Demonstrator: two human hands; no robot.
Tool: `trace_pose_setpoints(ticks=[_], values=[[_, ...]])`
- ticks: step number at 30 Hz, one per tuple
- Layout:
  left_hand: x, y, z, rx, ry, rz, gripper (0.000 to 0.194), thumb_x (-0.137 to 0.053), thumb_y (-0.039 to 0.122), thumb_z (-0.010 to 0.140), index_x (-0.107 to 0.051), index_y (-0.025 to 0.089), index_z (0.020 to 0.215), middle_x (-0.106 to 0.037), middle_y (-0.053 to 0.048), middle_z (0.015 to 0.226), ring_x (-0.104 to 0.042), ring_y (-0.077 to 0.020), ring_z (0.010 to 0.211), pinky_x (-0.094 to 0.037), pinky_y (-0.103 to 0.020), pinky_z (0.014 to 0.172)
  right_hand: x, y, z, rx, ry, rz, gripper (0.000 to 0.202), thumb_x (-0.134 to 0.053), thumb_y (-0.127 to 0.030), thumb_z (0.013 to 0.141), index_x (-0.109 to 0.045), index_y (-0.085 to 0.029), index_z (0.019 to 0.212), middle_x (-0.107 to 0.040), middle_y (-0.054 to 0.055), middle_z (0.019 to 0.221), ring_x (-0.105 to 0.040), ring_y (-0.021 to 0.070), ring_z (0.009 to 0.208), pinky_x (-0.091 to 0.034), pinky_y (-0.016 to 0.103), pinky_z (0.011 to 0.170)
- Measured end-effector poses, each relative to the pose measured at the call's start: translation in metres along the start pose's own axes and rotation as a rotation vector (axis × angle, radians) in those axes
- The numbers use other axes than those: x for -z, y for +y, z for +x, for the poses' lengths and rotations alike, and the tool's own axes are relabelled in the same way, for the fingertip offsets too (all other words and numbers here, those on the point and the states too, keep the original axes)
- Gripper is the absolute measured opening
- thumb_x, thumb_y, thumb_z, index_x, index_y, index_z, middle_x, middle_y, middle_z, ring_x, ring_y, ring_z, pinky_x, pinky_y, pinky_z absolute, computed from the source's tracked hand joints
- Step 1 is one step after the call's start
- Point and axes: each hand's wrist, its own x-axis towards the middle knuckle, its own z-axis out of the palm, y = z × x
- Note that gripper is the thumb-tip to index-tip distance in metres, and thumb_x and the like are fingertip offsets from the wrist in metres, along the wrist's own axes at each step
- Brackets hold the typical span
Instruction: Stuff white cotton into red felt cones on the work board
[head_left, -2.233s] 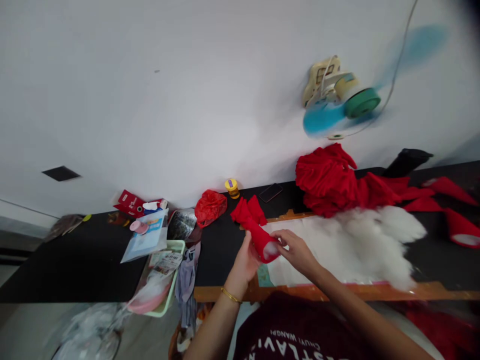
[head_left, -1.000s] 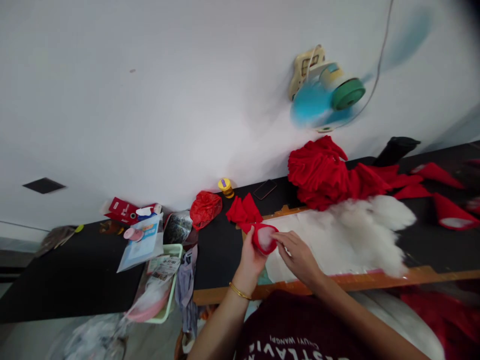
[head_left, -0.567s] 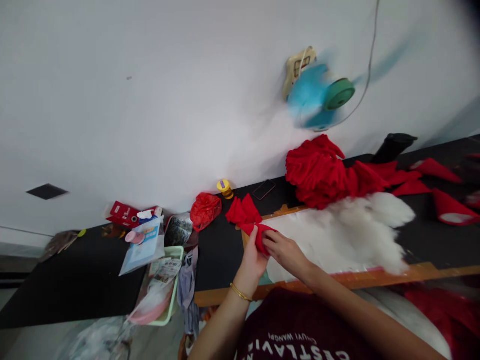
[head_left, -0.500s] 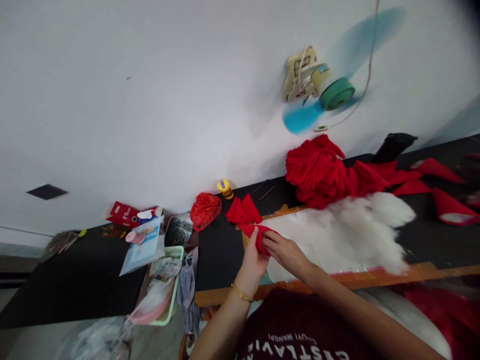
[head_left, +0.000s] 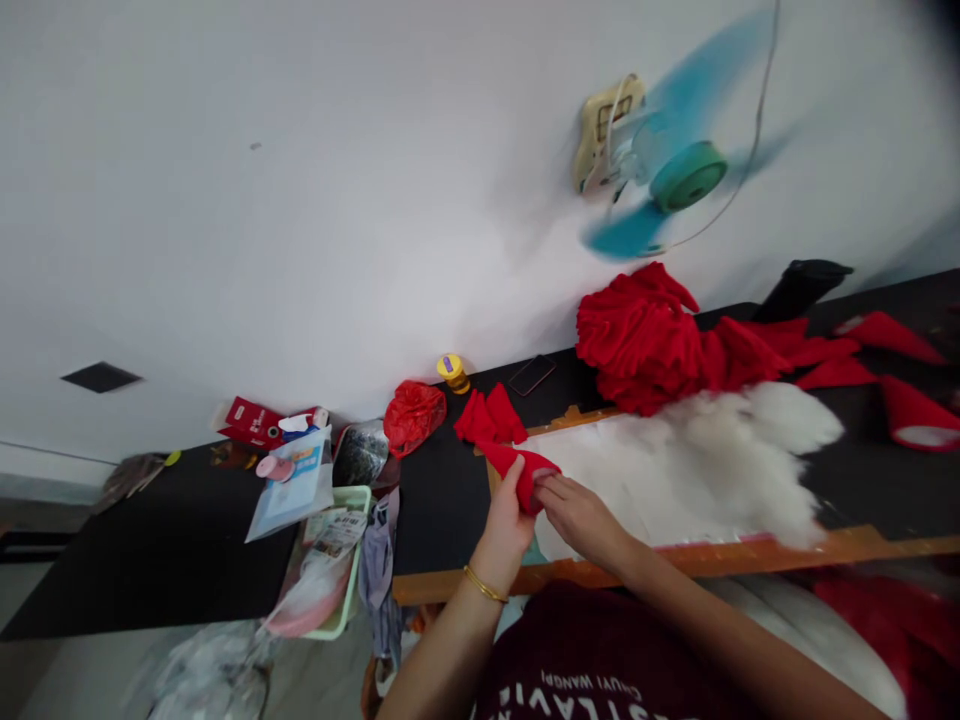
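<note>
Fingers (head_left: 541,487) of both hands pinch red pouch (head_left: 526,472).

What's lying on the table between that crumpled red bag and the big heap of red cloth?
In the head view, a yellow-capped jar and a dark phone lie between them.

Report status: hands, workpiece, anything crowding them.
Left hand and right hand both grip red fabric piece. White stuffing pile close at right, not touching.

- Red fabric piece (head_left: 527,472): matt cloth, soft.
- Stuffing pile (head_left: 739,455), 3 o'clock: white, fluffy fibre.
- Table (head_left: 150,540): matt black.
- Bangle (head_left: 484,585): glossy gold metal.
</note>
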Motion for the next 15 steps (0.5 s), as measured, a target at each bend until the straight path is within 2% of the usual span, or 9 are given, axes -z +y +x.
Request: trace_pose_setpoints(ticks=[2,5,6,8,10,12,15], values=[[0.002,-0.001,-0.003,-0.116,-0.012,0.094,0.028,-0.082,0.027,0.069,-0.069,0.013,0.089,-0.072,-0.006,0.084,-0.067,-0.0156,0.072,-0.053,-0.027,0.074,0.006,0.001,-0.007,-0.085,0.052,0.108,0.031,-0.044,-0.008,0.091,-0.068,-0.022,0.104,-0.071,0.009,0.109,-0.066,0.0224,0.106,-0.058,0.040,0.092],[0.003,-0.001,-0.008,-0.249,-0.066,0.220,0.043,-0.085,0.026,0.064,-0.067,0.016,0.101,-0.073,-0.007,0.096,-0.069,-0.0185,0.083,-0.053,-0.031,0.083,0.017,0.011,-0.015,-0.378,0.206,0.278,0.024,-0.047,-0.022,0.095,-0.065,-0.022,0.111,-0.069,0.011,0.115,-0.068,0.0222,0.101,-0.059,0.038,0.086],[0.003,-0.002,-0.010,-0.249,-0.081,0.249,0.047,-0.086,0.027,0.063,-0.066,0.016,0.105,-0.073,-0.008,0.100,-0.069,-0.0198,0.086,-0.053,-0.033,0.085,0.018,0.015,-0.016,-0.496,0.224,0.348,0.024,-0.049,-0.028,0.095,-0.063,-0.021,0.113,-0.069,0.011,0.114,-0.069,0.0223,0.095,-0.061,0.037,0.078],[0.003,-0.005,-0.013,-0.191,-0.093,0.282,0.053,-0.085,0.032,0.064,-0.063,0.016,0.110,-0.072,-0.010,0.103,-0.070,-0.0218,0.088,-0.054,-0.034,0.084,0.016,0.021,-0.016,-0.670,0.178,0.526,0.033,-0.054,-0.037,0.090,-0.060,-0.019,0.117,-0.069,0.011,0.109,-0.069,0.0211,0.082,-0.061,0.034,0.063],[0.003,-0.012,-0.014,-0.132,-0.101,0.313,0.058,-0.083,0.036,0.066,-0.060,0.016,0.115,-0.072,-0.010,0.102,-0.069,-0.0214,0.085,-0.055,-0.033,0.078,0.010,0.021,-0.013,-0.726,0.096,0.682,0.035,-0.056,-0.036,0.085,-0.059,-0.018,0.115,-0.069,0.008,0.101,-0.068,0.0187,0.072,-0.060,0.032,0.058],[0.004,-0.019,-0.014,-0.129,-0.123,0.365,0.065,-0.084,0.034,0.065,-0.057,0.016,0.121,-0.071,-0.010,0.099,-0.068,-0.0197,0.081,-0.054,-0.030,0.073,0.005,0.016,-0.012,-0.712,0.080,0.723,0.030,-0.055,-0.028,0.081,-0.061,-0.018,0.109,-0.069,0.006,0.096,-0.066,0.0165,0.069,-0.059,0.032,0.063],[0.010,-0.026,-0.009,-0.210,-0.144,0.432,0.069,-0.083,0.026,0.063,-0.054,0.016,0.124,-0.070,-0.008,0.101,-0.067,-0.0185,0.086,-0.053,-0.029,0.077,0.003,0.007,-0.016,-0.615,0.106,0.639,0.029,-0.052,-0.020,0.078,-0.066,-0.019,0.103,-0.069,0.007,0.101,-0.066,0.0184,0.082,-0.057,0.032,0.071]])
